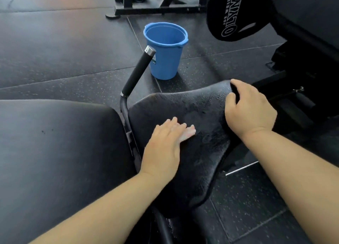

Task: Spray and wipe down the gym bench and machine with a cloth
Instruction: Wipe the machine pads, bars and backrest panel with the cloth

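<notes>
Both hands are on the seat pad point(183, 106): the left hand point(165, 142) lies flat, fingers straight, pressing a small pale cloth point(187, 134) onto its middle, while the right hand point(249, 109) curls over the far edge to steady it. Wiping seems under way. Next, I'd judge, come firm strokes across the wet, streaky black surface towards that gripped edge.

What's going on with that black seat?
A person is wiping down a gym machine. Their left hand presses a pale cloth flat on the black seat pad, which looks wet. Their right hand holds the pad's far edge. A blue bucket stands on the floor beyond.
</notes>
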Demonstrator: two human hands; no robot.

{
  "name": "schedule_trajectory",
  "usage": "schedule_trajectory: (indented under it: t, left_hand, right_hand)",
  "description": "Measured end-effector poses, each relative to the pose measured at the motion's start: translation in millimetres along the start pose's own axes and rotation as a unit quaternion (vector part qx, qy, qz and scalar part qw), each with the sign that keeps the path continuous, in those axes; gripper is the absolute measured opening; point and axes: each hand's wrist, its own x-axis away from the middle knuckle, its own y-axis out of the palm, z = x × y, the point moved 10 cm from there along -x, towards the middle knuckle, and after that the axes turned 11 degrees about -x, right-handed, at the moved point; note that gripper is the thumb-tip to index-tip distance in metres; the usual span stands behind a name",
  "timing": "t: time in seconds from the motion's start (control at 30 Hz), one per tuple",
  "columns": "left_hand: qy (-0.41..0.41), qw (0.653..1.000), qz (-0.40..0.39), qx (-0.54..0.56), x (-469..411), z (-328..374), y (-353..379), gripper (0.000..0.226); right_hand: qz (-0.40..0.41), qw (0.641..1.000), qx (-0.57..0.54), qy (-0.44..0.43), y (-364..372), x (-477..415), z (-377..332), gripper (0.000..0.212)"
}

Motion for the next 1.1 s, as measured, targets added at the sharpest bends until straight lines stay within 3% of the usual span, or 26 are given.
schedule_trajectory:
  t: [0.07,0.17,0.23,0.3,0.4,0.53,0.57,0.7,0.77,0.87,0.97,1.1]
  left_hand:
    - [-0.030,0.997,0.001,0.076,-19.8,-20.2,-3.7,0.044]
    - [-0.177,0.975,0.006,0.134,-80.1,-79.3,-6.3,0.039]
    - [-0.227,0.970,-0.027,0.088,-92.1,-77.4,5.9,0.037]
    - [-0.191,0.980,-0.029,0.056,-76.1,-40.6,17.9,0.037]
    - [-0.055,0.997,-0.016,0.052,-36.9,8.8,17.7,0.039]
    - [0.089,0.988,-0.074,0.098,-0.8,46.0,5.6,0.048]
    - [0.089,0.987,-0.076,0.113,-12.3,34.2,4.2,0.050]
    - [-0.041,0.974,-0.062,0.213,-113.4,-2.0,14.4,0.059]
    - [-0.073,0.983,-0.054,0.156,-126.3,17.0,30.4,0.050]
    - [-0.003,0.995,-0.024,0.095,-99.2,49.9,26.9,0.039]
    - [0.096,0.991,-0.056,0.080,-45.3,57.4,18.2,0.041]
    - [0.169,0.975,-0.116,0.082,19.1,63.6,6.5,0.046]
  right_hand:
    - [0.008,0.998,-0.054,0.009,-3.6,1.3,0.3,0.045]
    - [0.027,0.995,-0.096,0.018,-10.6,0.5,10.5,0.043]
    - [0.031,0.993,-0.111,0.017,-8.2,1.8,11.7,0.041]
    - [0.042,0.992,-0.122,0.011,-9.6,0.3,13.2,0.038]
    - [0.039,0.991,-0.125,0.017,-7.2,-0.7,16.5,0.036]
    - [0.024,0.990,-0.140,0.013,-12.7,2.3,13.8,0.038]
    - [0.006,0.989,-0.149,0.015,-7.6,-0.2,14.1,0.037]
    - [-0.049,0.962,-0.264,0.043,-4.7,-5.0,38.7,0.042]
    - [-0.049,0.952,-0.299,0.048,-2.1,-3.9,46.2,0.044]
    - [-0.013,0.938,-0.343,0.052,-1.9,-5.4,52.1,0.042]
    - [-0.013,0.934,-0.353,0.056,0.7,-6.9,51.7,0.041]
    - [-0.043,0.939,-0.332,0.076,2.3,-1.7,51.5,0.041]
